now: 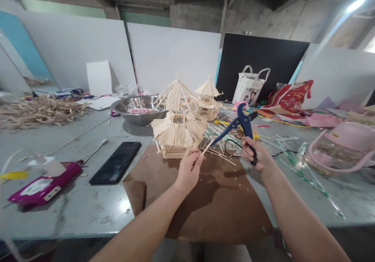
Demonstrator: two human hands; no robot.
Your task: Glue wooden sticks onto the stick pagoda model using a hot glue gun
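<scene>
Pinched in the fingers of my left hand (pixel 190 169) is a thin wooden stick (pixel 208 147), slanting up to the right. My right hand (pixel 258 154) grips the blue handles of a pair of ratchet cutters (pixel 245 126). Their pointed jaw end is close to the stick's upper tip; whether they touch I cannot tell. Just beyond my left hand stands a pagoda model (pixel 177 135) built of wooden sticks, its lower right edge partly behind that hand. Further back is a smaller stick pagoda (pixel 207 101). Loose sticks (pixel 224 156) lie on a brown sheet (pixel 211 215) under my hands.
On the left are a black phone (pixel 116 163), a purple power strip (pixel 47 185) with a plugged-in charger and a heap of sticks (pixel 43 111). Behind stands a steel bowl (pixel 137 117). To the right are a pink-lidded clear container (pixel 341 148), plastic strips and a white bag (pixel 249 87).
</scene>
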